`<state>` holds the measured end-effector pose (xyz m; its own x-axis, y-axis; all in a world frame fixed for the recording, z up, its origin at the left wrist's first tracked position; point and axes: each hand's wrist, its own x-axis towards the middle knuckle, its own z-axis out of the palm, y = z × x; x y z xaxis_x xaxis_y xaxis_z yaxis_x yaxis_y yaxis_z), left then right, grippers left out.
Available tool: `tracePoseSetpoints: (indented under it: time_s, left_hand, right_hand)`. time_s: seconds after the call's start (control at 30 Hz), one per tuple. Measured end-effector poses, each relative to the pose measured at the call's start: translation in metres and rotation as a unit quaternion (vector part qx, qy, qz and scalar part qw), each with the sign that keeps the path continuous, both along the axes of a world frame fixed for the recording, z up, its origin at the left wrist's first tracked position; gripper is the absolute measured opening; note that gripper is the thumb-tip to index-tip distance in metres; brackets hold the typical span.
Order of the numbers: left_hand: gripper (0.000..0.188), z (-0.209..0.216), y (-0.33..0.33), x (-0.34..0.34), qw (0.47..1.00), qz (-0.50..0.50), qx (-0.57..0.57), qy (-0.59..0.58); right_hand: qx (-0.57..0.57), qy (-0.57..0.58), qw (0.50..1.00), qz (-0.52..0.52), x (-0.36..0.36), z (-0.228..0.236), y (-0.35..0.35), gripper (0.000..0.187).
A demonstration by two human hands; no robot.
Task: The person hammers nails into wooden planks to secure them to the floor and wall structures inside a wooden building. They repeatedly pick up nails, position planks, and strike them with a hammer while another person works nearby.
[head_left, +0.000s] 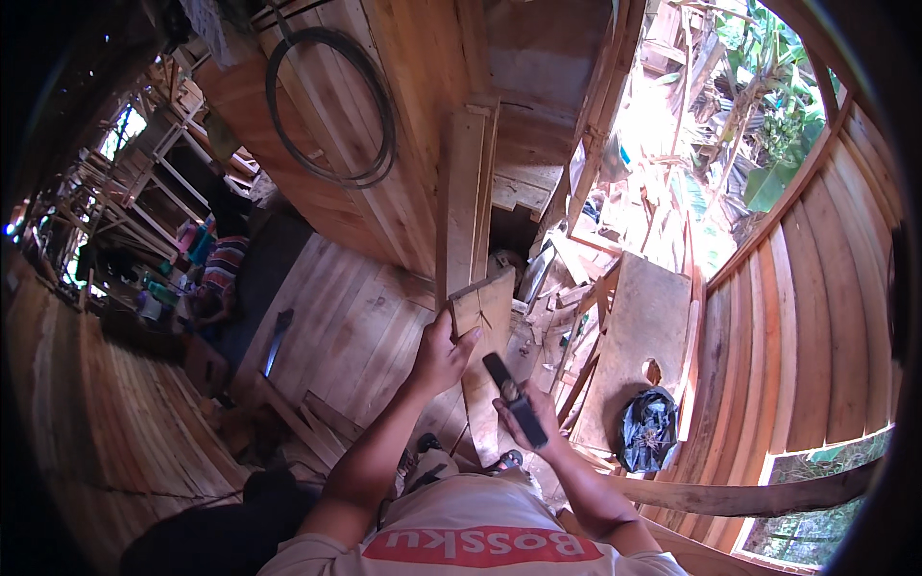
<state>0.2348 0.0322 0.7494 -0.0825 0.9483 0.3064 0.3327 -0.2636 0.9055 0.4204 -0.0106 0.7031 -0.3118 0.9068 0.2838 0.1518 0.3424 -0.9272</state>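
Note:
My left hand [444, 355] grips the left edge of a pale wooden board [497, 298], with the thumb across its face. The board stands tilted in front of me, its lower part running down toward my feet. Thin dark lines, perhaps nails, show on its face near my thumb; they are too small to be sure of. My right hand [541, 415] is closed around a hammer [515, 400], seen from above. The hammer's long dark head hangs in front of the board's lower right, and its handle is mostly hidden below.
Upright planks [465, 202] lean against a wooden wall just ahead. A coiled hose or cable [382, 106] hangs at upper left. On the right, a wide board [642, 317] bears a black plastic bag [649, 428]. Wood scraps litter the ground ahead. A seated person [223, 269] is at far left.

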Motion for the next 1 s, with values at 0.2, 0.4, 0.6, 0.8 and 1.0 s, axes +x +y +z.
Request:
tracePoseSetpoints:
  time_s: [0.2,0.4,0.6,0.8,1.0]
  left_hand:
    - [0.038,0.007,0.009,0.002,0.993,0.079,0.065,0.066]
    - [0.046,-0.006,0.024,-0.001,0.99,0.031,0.08,0.111]
    - [0.045,-0.008,0.048,-0.007,0.984,-0.049,0.086,0.152]
    - [0.042,-0.014,0.073,-0.013,0.977,-0.141,0.104,0.118]
    - [0.033,-0.012,0.083,-0.021,0.973,-0.21,0.051,0.077]
  right_hand:
    - [-0.062,0.107,0.989,-0.086,-0.02,-0.021,-0.006,0.025]
    - [-0.092,0.208,0.97,-0.084,-0.041,-0.008,0.004,0.027]
    - [-0.126,0.268,0.939,-0.174,-0.076,-0.023,0.019,0.033]
    - [-0.153,0.286,0.908,-0.265,-0.098,-0.011,0.032,0.023]
    - [-0.105,0.17,0.903,-0.381,-0.116,-0.014,0.035,0.037]
